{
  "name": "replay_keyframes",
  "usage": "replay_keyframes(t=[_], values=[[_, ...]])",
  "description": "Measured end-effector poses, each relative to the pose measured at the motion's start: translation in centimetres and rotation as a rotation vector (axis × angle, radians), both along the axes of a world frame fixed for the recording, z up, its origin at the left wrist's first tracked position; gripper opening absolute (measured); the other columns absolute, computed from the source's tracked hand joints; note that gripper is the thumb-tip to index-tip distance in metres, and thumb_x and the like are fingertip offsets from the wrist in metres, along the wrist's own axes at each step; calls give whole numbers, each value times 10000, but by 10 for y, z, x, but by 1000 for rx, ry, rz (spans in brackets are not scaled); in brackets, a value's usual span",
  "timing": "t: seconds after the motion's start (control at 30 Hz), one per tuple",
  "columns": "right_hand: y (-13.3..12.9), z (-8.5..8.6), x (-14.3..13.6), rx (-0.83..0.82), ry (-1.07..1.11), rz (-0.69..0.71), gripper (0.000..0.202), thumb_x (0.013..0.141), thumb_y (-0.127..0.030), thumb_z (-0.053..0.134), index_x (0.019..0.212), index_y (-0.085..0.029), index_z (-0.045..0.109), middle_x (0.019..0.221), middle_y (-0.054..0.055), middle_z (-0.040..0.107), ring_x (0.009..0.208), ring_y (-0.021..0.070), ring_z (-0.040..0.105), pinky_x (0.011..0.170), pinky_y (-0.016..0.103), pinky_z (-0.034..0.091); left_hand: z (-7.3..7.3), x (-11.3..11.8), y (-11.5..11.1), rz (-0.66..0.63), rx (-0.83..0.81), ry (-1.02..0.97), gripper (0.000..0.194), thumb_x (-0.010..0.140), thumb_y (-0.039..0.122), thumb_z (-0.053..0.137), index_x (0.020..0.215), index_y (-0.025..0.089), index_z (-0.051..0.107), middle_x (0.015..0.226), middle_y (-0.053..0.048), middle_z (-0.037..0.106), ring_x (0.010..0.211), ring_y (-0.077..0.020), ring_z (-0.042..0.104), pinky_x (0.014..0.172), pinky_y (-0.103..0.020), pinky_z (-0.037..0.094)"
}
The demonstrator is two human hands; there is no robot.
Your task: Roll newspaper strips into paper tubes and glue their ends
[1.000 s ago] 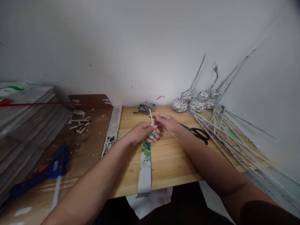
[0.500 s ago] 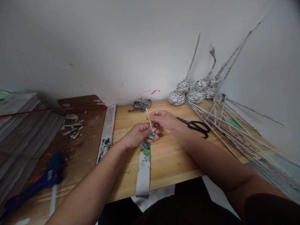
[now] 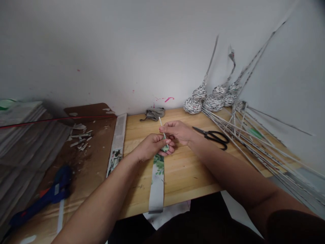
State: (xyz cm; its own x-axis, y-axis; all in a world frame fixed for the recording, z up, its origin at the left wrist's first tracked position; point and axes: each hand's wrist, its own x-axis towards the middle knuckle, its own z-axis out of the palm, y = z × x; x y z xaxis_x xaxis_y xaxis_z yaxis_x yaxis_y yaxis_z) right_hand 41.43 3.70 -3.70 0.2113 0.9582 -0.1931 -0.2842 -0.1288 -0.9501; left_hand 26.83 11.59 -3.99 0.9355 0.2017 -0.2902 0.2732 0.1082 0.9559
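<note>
White, printed with green leaves: in the head view, pinches the leaf-printed paper strip at its far end between the thumb and fingers of the left hand. Runs the strip from there toward the body, over the pale wooden worktop and just past its front edge. With thumb and forefinger of the right hand, pinches a thin white stick, tilted, its lower end meeting the green paper at the left fingertips. Holds the hands close together, but cannot tell whether touching.

Shows a crumpled grey cloth beyond the hands, near the wall. Has black scissors beside the right forearm, and, farther right, woven paper gourd shapes with long stems, next to a spread of thin paper rods. To the left, shows a long band of newspaper along the edge of brown cardboard, with torn scraps and a blue glue gun on the cardboard, beside stacked newspapers.
</note>
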Motion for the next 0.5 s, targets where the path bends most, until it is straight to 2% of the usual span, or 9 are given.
replay_keyframes(t=[0.13,0.2,0.3,0.37,0.43,0.5], values=[[1,2,-3,30,-30,-106,455,601,-448,861,616,-169,502,457,-83,465,366,32,355,327,165,234,1,-1,0,10,14,20,588,684,654,716,892,104,704,840,-108,716,761,-169,677,701,-312,550],[0,3,0,52,-47,-108,457,617,-470,849,626,-165,509,472,-79,475,382,31,370,349,164,249,2,-1,1,14,17,24,589,686,660,711,884,106,702,819,-102,715,743,-164,677,681,-300,548],[-2,3,7,61,-64,62,410,709,-524,771,790,-142,645,563,-37,573,443,52,469,415,177,336,4,-1,1,45,15,8,562,712,650,697,878,114,698,790,-91,713,713,-156,675,661,-292,547],[-2,2,12,82,-103,157,399,745,-501,748,890,-133,691,623,-17,613,485,59,502,451,186,356,4,-1,1,60,17,-1,541,730,634,692,886,116,698,801,-93,717,712,-155,677,658,-290,548],[-2,1,14,110,-140,141,339,727,-445,776,821,-132,685,612,-27,594,483,48,469,451,184,331,3,-1,1,47,27,3,528,747,619,687,903,115,699,826,-100,723,722,-155,681,665,-293,551],[-1,1,13,112,-141,56,334,689,-420,808,696,-142,623,549,-55,531,457,38,404,429,183,285,2,-1,0,22,40,13,516,760,608,682,907,113,698,839,-103,728,716,-152,682,665,-296,555]])
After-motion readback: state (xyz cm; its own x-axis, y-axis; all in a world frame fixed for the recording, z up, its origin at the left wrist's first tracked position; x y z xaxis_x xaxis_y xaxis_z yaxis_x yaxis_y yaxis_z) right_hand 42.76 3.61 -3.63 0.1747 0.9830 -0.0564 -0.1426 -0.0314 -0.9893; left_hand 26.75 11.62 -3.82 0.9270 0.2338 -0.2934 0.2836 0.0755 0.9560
